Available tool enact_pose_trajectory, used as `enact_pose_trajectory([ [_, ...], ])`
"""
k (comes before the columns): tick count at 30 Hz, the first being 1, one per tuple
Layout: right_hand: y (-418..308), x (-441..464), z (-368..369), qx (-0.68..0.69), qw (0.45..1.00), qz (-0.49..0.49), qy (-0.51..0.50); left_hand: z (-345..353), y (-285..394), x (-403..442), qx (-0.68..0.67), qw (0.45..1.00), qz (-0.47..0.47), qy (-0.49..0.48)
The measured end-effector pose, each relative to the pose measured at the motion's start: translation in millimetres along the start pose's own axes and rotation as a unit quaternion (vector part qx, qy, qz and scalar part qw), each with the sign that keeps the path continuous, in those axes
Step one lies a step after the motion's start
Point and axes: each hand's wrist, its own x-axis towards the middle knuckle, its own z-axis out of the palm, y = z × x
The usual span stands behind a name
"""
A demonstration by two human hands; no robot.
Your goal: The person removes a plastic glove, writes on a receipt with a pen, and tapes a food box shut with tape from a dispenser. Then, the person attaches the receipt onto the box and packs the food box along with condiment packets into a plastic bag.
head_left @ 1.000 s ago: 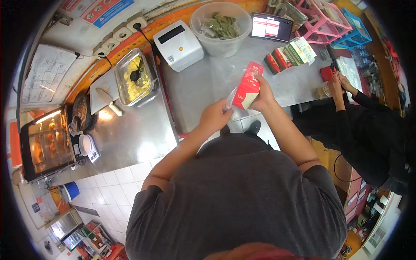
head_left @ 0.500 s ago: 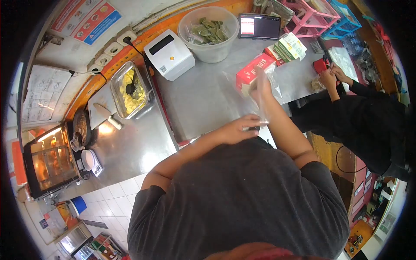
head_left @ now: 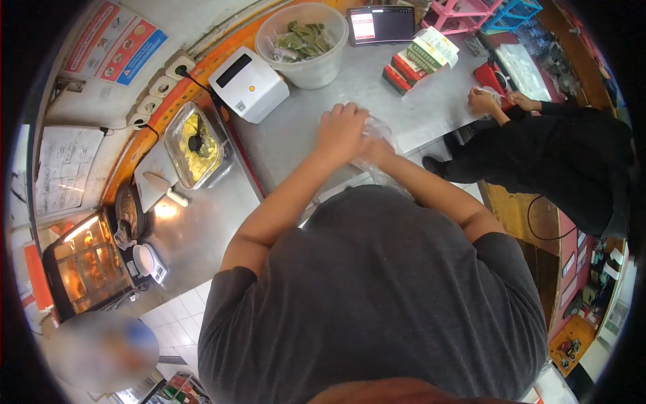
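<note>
At the front edge of the steel counter, a clear plastic bag (head_left: 385, 135) hangs crumpled between my hands. My left hand (head_left: 342, 133) lies over its upper left side, with the fingers bent and closed on the film. My right hand (head_left: 377, 151) is closed against the bag just to the right, partly covered by film, its fingertips hidden. The two hands nearly touch. The red box seen earlier by my right hand does not show now; whether it is behind my hands or in the bag, I cannot tell.
Red and green boxes (head_left: 422, 60) stand behind on the counter (head_left: 296, 145), near a tablet (head_left: 381, 25). A tub of leaves (head_left: 303, 74) and a white printer (head_left: 249, 84) are back left. A knife (head_left: 166, 188) lies left. A co-worker's hands (head_left: 498, 101) work at right.
My left hand has moved up and forward onto the bag. My right hand has drawn back left, beside it. The red box has gone from sight, and the bag is more bunched.
</note>
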Motion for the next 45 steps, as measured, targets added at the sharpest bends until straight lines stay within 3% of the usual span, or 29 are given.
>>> enact_pose_trajectory([
  [2,-1.3,-5.7,-0.8,-0.097,0.995,-0.012,-0.037,9.7,-25.5,-13.7,0.003,0.985,-0.029,-0.168],
  [3,-2.9,-8.4,-4.0,-0.138,0.989,-0.013,-0.060,7.5,-30.6,-15.5,0.002,0.984,-0.030,-0.173],
  [4,-7.1,-12.0,-13.1,-0.198,0.975,-0.019,-0.095,4.3,-33.9,-16.4,-0.136,0.965,-0.155,-0.163],
  [5,-1.4,-17.9,-12.4,-0.193,0.976,-0.015,-0.098,3.4,-36.8,-17.8,-0.269,0.911,-0.277,-0.148],
  [6,6.7,-25.9,-12.7,-0.239,0.965,-0.070,-0.079,9.4,-43.6,-19.4,-0.270,0.908,-0.279,-0.154],
  [8,10.4,-33.2,-8.5,-0.278,0.950,-0.123,-0.068,23.7,-56.4,-28.1,-0.423,0.834,-0.347,-0.067],
  [11,-9.3,-22.5,-32.0,-0.260,0.941,-0.014,-0.215,9.4,-45.4,-40.6,-0.473,0.825,-0.301,-0.081],
  [12,-13.6,-22.7,-34.2,-0.243,0.947,-0.012,-0.210,6.9,-39.9,-45.7,-0.473,0.824,-0.303,-0.081],
  [13,-6.0,-24.1,-26.6,-0.242,0.947,-0.011,-0.212,4.4,-32.1,-52.2,-0.480,0.839,-0.245,-0.078],
  [14,4.5,-26.3,-15.4,-0.280,0.949,-0.054,-0.132,1.7,-22.8,-60.1,-0.486,0.851,-0.186,-0.075],
  [15,11.4,-27.9,-7.1,-0.315,0.943,-0.096,-0.051,-8.4,-6.4,-64.1,-0.486,0.850,-0.190,-0.075],
  [16,-11.3,-21.2,-22.0,-0.369,0.913,-0.051,-0.169,-23.6,14.9,-62.8,-0.527,0.819,-0.200,-0.106],
  [17,-10.8,-19.9,-18.5,-0.369,0.912,-0.054,-0.173,-30.1,28.2,-62.4,-0.566,0.786,-0.210,-0.135],
  [18,-6.9,-18.1,-11.3,-0.359,0.919,-0.045,-0.156,-26.7,33.9,-66.4,-0.566,0.785,-0.216,-0.131],
  [20,63.5,-5.1,44.4,-0.234,0.970,-0.061,-0.032,-21.7,40.8,-75.6,-0.473,0.862,-0.094,-0.156],
  [21,59.9,-5.8,46.6,-0.235,0.969,-0.066,-0.038,-24.4,39.4,-79.0,-0.472,0.863,-0.101,-0.152],
  [22,50.3,-8.4,43.6,-0.099,0.992,-0.044,-0.060,-28.5,36.6,-81.3,-0.464,0.862,-0.125,-0.162],
  [24,30.4,-13.1,28.6,0.026,0.997,-0.014,-0.065,-33.2,25.1,-86.3,-0.452,0.869,-0.140,-0.147],
  [25,11.1,-14.6,11.9,-0.052,0.992,-0.102,-0.053,-27.3,18.4,-92.5,-0.455,0.874,-0.121,-0.120],
  [26,-4.0,-16.4,-8.6,-0.144,0.973,-0.175,-0.039,-14.7,20.0,-98.7,-0.430,0.896,-0.113,0.005],
  [27,-4.9,-9.3,-0.2,-0.267,0.956,-0.092,-0.084,19.2,-3.0,-116.1,-0.355,0.917,-0.175,-0.044],
  [28,35.3,0.7,31.3,-0.250,0.948,-0.194,-0.029,2.8,-6.2,-105.0,-0.391,0.898,-0.196,-0.054],
  [31,-9.0,-5.9,5.7,-0.339,0.921,-0.054,-0.183,-24.1,8.5,-81.7,-0.393,0.874,-0.287,-0.014],
  [32,-10.5,-7.1,-0.3,-0.320,0.927,-0.053,-0.189,-40.4,17.0,-71.2,-0.394,0.861,-0.321,-0.019],
  [35,6.8,-13.6,2.3,-0.322,0.925,-0.092,-0.179,-40.7,5.4,-69.7,-0.413,0.856,-0.311,0.015],
  [38,37.2,0.3,18.0,-0.273,0.946,-0.101,-0.140,-39.9,-5.0,-77.4,-0.406,0.859,-0.311,0.000],
  [42,21.6,2.7,-4.9,-0.202,0.933,-0.030,-0.297,-33.8,-6.8,-79.2,-0.409,0.861,-0.304,0.007],
  [45,-10.0,-22.8,-34.9,0.002,0.938,0.091,-0.335,-43.0,-6.1,-74.3,-0.400,0.865,-0.301,0.021],
])
